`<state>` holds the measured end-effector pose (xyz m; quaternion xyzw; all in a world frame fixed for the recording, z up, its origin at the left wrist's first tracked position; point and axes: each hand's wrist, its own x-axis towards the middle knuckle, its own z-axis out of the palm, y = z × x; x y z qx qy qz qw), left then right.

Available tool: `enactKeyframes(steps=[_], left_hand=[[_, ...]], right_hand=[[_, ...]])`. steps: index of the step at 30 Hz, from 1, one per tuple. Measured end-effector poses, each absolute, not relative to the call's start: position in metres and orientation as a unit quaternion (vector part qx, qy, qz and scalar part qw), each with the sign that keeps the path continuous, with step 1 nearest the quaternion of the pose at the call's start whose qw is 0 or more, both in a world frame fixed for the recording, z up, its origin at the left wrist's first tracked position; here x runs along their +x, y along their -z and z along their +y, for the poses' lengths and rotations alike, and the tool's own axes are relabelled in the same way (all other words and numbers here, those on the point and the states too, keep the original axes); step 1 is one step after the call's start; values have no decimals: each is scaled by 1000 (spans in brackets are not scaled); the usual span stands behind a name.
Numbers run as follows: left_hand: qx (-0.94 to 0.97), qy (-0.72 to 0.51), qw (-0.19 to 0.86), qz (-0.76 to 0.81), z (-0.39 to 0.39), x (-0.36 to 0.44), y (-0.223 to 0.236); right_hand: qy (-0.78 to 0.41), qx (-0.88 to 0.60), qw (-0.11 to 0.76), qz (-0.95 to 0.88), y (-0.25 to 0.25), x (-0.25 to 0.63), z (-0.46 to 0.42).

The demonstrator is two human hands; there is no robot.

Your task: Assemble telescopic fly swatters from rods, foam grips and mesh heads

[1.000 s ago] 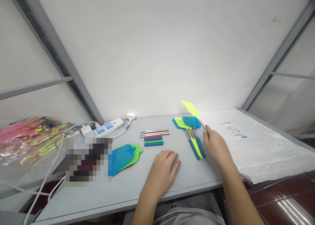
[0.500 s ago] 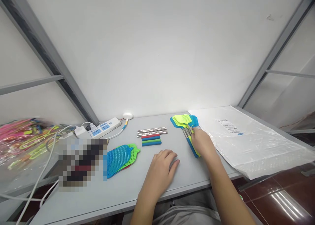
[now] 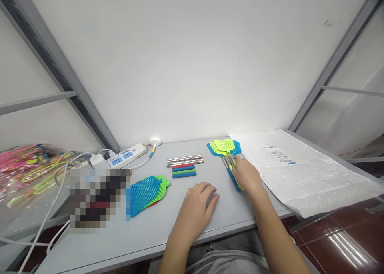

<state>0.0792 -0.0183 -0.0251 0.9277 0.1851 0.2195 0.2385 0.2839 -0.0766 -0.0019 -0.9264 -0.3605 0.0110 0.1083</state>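
I'm watching from the head camera, looking down at a pale grey table (image 3: 150, 236) with both of the person's forearms reaching in from the bottom edge. The right hand (image 3: 246, 176) lies ahead and to the right, its wrist angled up and to the left. Its fingers are together and curled over the handles of a stack of fly swatters (image 3: 224, 147), and as far as I can see, they are closed around those handles. The stack lies flat near the far edge of the table, with its neon yellow and blue mesh heads bunched at the far end. Steel shafts and yellow and blue grips run toward me under the palm.

The left hand (image 3: 199, 206) rests palm down nearer the front edge, fingers loosely curved and holding nothing. It is nearest to a row of foam grips (image 3: 184, 171) in red, blue, green and blue, lying just below some steel rods (image 3: 185, 160). Left of the row lie loose swatter heads (image 3: 147, 194), blue over green with a little red beneath.

To the right of the stack is a white plastic bag (image 3: 303, 174) with a printed label (image 3: 276, 154). Farther left sit a power strip (image 3: 126, 156) and a bag of pink and yellow items (image 3: 30, 170). A pixelated patch (image 3: 99, 198) hides what lies at the table's left end.
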Motion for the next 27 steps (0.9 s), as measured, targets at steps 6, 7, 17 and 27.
enactKeyframes(steps=[6, 7, 17, 27], left_hand=[[924, -236, 242, 177, -19, 79, 24], [923, -242, 242, 174, -19, 79, 25], [919, -251, 244, 181, -17, 75, 22], [892, -221, 152, 364, -7, 61, 31]], right_hand=[[-23, -926, 105, -361, 4, 279, -76], [-24, -926, 105, -362, 5, 278, -76], [-5, -889, 84, -450, -15, 271, -72], [-84, -707, 22, -702, -36, 244, 67]])
